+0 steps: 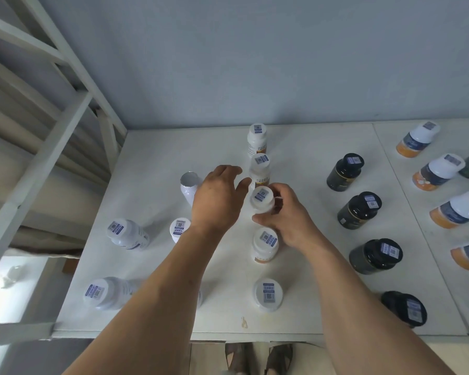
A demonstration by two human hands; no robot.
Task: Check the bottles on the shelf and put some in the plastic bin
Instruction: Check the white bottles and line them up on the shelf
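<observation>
Rows of capped bottles stand on a white shelf [228, 315], each cap bearing a code sticker. In the middle row, my right hand [287, 220] grips a white bottle [261, 198] around its body, fingers curled round it. My left hand [217, 198] hovers just left of that bottle with loose fingers, holding nothing. Behind it stand two more white bottles [260, 166] [257, 138], and in front another one [265, 244]. A white bottle without a sticker [188, 185] stands partly hidden behind my left hand. No plastic bin is in view.
Several black bottles [359, 209] form a row to the right. Orange-based bottles with white caps [439, 171] stand at the far right. White bottles [125, 234] stand at the left. A white shelf frame [54, 136] rises on the left. A blue-grey wall backs the shelf.
</observation>
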